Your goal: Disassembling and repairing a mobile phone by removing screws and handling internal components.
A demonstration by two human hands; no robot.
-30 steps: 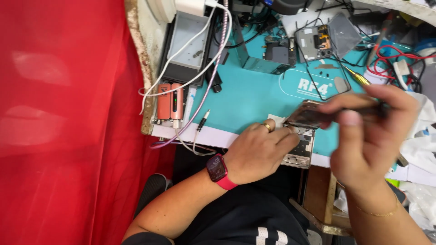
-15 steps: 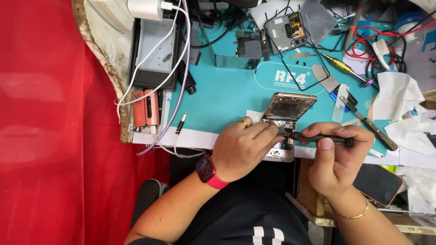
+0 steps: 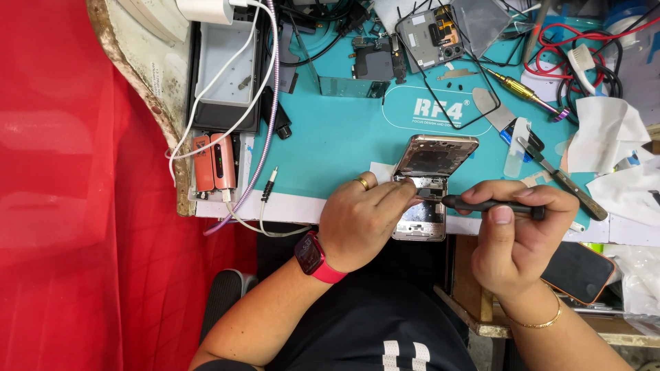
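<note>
On the near edge of the teal work mat [image 3: 330, 144] lies an opened folding phone [image 3: 430, 185], its back cover removed, one half tilted up toward the far side. Left hand [image 3: 361, 220], with a gold ring [image 3: 362, 183] and a red watch [image 3: 315, 257] on the wrist, presses on the left side of the phone; its fingertips [image 3: 405, 194] touch the hinge area, closed on nothing that I can see. Right hand [image 3: 519, 233] is closed around a thin black screwdriver [image 3: 491, 205], held level, with the tip meeting the phone just beside the left fingertips. The exact contact point is too small to make out. Near part of the phone is partly covered by the left hand. A dark phone with orange rim [image 3: 577, 271] lies to the right, partly hidden behind the right hand.
</note>
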